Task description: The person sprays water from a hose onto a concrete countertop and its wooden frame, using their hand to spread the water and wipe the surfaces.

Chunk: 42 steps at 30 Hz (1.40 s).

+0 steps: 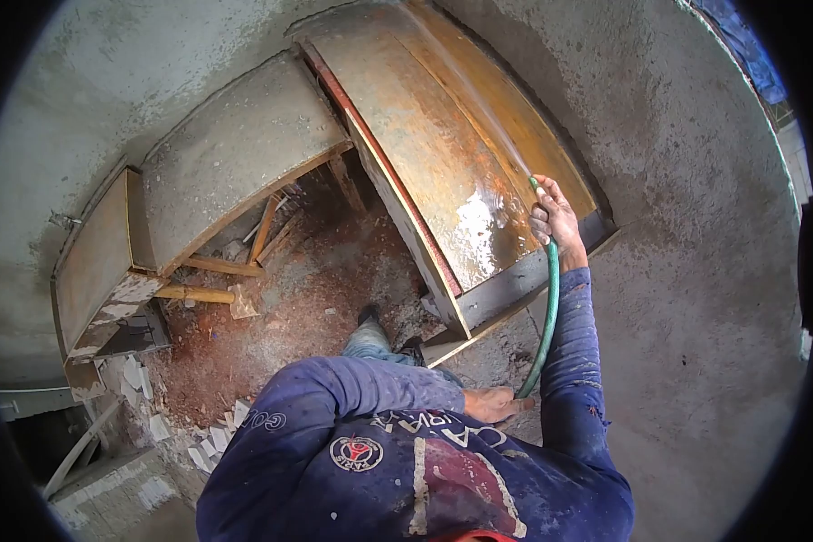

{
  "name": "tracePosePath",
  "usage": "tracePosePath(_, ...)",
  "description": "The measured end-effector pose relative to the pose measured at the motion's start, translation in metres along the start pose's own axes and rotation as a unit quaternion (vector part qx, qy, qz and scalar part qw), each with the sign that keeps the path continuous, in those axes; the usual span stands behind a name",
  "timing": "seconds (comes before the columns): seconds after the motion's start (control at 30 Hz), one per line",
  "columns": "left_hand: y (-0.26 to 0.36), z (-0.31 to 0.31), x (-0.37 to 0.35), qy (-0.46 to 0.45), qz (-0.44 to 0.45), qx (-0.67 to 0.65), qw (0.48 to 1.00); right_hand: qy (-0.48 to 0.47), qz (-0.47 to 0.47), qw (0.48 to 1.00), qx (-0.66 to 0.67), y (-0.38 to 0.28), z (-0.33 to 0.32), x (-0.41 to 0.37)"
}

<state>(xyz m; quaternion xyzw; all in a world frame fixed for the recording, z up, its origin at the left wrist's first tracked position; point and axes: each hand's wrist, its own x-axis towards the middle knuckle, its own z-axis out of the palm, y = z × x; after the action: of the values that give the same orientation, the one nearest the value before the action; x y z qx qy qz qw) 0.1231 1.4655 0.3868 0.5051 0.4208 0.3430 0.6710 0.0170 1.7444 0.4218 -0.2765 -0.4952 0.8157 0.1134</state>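
My right hand [558,219] is closed round the end of a green hose [551,307], the thumb side up by its mouth. A thin jet of water [479,99] leaves the hose toward the far end of a wet wooden panel [406,135]. The hose curves down along my right forearm to my left hand [497,404], which is low in front of my body. My left fingers are closed about the lower hose, and its run beyond them is hidden. Water shines on the panel's near part, left of my right hand.
A lower grey panel [235,126] and a box-like wooden form [104,262] stand to the left. Wooden props [212,294] lean beneath them over reddish rubble ground [280,316]. Broken white pieces [212,443] lie at lower left. A rough cement wall [696,271] curves around the right.
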Motion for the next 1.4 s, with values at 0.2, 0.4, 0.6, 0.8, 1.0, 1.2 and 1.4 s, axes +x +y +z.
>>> tracePosePath(0.2,-0.008,0.007,0.01,-0.002,-0.002,-0.003,1.0,-0.008,0.01,1.0,-0.02,0.0,0.0,-0.001)
tracePosePath(0.4,-0.008,0.008,0.013,-0.022,-0.042,-0.035,0.998,-0.028,0.025,0.999,-0.028,0.003,0.008,0.001)
tracePosePath(0.6,0.013,0.0,0.003,-0.016,-0.041,-0.028,0.999,-0.051,0.032,0.998,-0.024,0.009,0.011,0.008)
tracePosePath(0.8,0.006,0.005,0.006,-0.001,-0.046,-0.049,0.998,-0.076,0.044,0.996,-0.029,0.01,0.017,0.009)
tracePosePath(1.0,0.007,0.006,0.004,0.014,-0.053,-0.057,0.997,-0.093,0.05,0.994,-0.029,0.01,0.029,0.009)
tracePosePath(1.2,0.012,0.005,0.0,0.01,-0.059,-0.035,0.998,-0.122,0.065,0.989,-0.055,0.009,0.046,0.005)
tracePosePath(1.4,0.012,0.005,-0.001,0.001,-0.033,-0.042,0.999,-0.07,0.013,0.997,-0.028,0.007,0.023,0.0)
